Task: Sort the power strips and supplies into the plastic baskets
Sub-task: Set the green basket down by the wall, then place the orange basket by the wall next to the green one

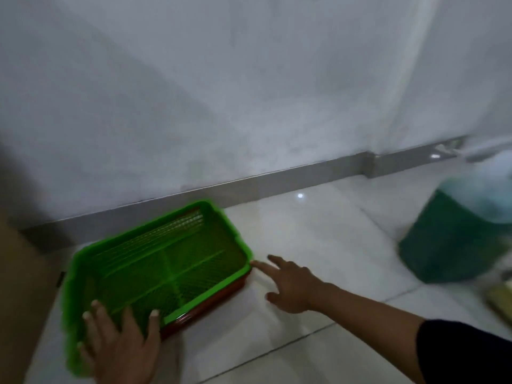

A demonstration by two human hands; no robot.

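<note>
The green basket (163, 261) is set on the tiled floor (318, 245) close to the skirting of the wall (249, 92), nested in a red basket (205, 306) of which only the lower edge shows. Both are empty — no power strips or supplies are in view.

The left hand (122, 345) is laid over the near corner of the green basket, fingers (95, 307) spread and straight, nothing clasped. The right hand (291, 284) is held just beside the right corner, fingers apart, the forefinger at or near the rim; contact cannot be confirmed through the blur.

The step in hand is judged to be basket placement. Next, the nested baskets are likely to be separated — the lower one must be held down while the upper is lifted. A dark green bin (454, 239) stands well apart at right.
</note>
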